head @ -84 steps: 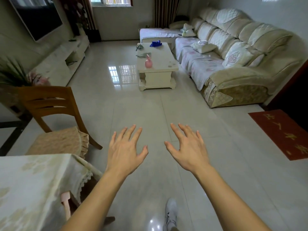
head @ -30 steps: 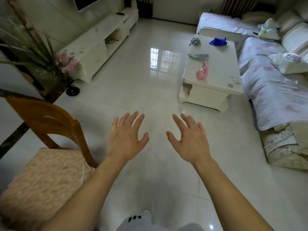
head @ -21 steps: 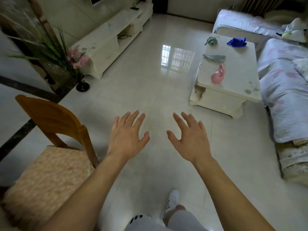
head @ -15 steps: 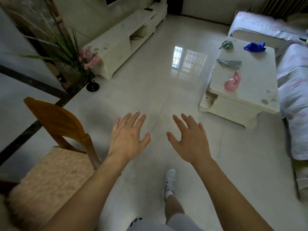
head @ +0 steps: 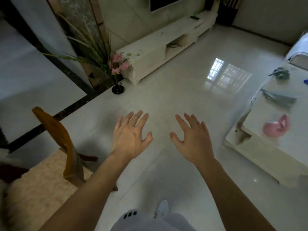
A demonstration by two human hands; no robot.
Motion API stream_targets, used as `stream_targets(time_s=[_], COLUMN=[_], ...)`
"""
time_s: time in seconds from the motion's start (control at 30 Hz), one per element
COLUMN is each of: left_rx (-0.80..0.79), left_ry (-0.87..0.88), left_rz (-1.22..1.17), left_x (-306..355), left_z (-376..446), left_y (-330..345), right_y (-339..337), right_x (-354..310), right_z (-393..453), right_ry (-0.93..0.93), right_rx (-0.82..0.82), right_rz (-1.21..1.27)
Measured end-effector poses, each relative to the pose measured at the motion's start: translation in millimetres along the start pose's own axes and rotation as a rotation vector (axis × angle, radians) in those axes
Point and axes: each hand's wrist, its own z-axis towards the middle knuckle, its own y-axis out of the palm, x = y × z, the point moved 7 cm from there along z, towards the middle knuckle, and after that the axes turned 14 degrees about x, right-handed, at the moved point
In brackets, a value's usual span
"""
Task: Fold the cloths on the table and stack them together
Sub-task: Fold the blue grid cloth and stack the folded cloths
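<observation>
A white coffee table (head: 270,147) stands at the right edge of the view. On it lie a crumpled pink cloth (head: 275,126), a flat grey-green cloth (head: 278,97) and a small bunched grey-green cloth (head: 280,74); a sliver of a blue cloth (head: 306,81) shows at the frame's edge. My left hand (head: 130,135) and my right hand (head: 191,139) are held out over the tiled floor, palms down, fingers spread, holding nothing. Both are well left of the table and apart from the cloths.
A wooden chair (head: 55,147) with a beige cushion stands at the lower left. A plant in a black vase (head: 117,88) sits by the wall, next to a long white TV cabinet (head: 160,47). My shoe (head: 162,209) is on the glossy floor.
The view has swung left and moved forward, so the coffee table slid to the right edge and the sofa left the frame. My hands stay spread in the same pose.
</observation>
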Motion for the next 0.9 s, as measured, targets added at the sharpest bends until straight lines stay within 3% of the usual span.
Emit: stream_targets(time_s=[0.37, 0.9], left_rx=[0.013, 0.079], left_ry=[-0.169, -0.457], left_rz=[0.1, 0.136], left_x=[-45.1, -221.1], left_z=[48.1, 131.4], left_y=[0.0, 13.4], right_y=[39.2, 136.5], right_x=[-23.3, -184.3], right_z=[92.2, 242.3], right_ry=[-0.147, -0.462], right_rx=[-0.101, -0.179], right_rz=[0.077, 0.113])
